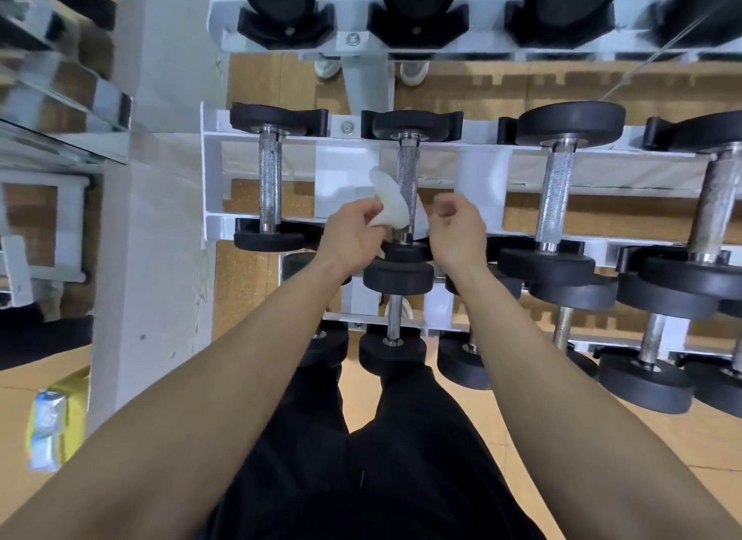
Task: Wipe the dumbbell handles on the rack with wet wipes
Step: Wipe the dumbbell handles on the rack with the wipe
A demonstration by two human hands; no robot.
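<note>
A white rack (213, 170) carries black dumbbells with knurled steel handles. My left hand (353, 230) pinches a white wet wipe (387, 198), which lies against the left side of the second dumbbell's handle (407, 178). My right hand (457, 228) hovers just right of that handle, fingers curled in, holding nothing. The first dumbbell's handle (270, 182) stands further left, and a third handle (558, 194) is on the right.
A lower tier holds more dumbbells (395, 318) in front of my legs. A yellow and blue wipes pack (56, 423) lies on the floor at lower left. A white pillar (152, 258) and a mirror (52, 97) stand left of the rack.
</note>
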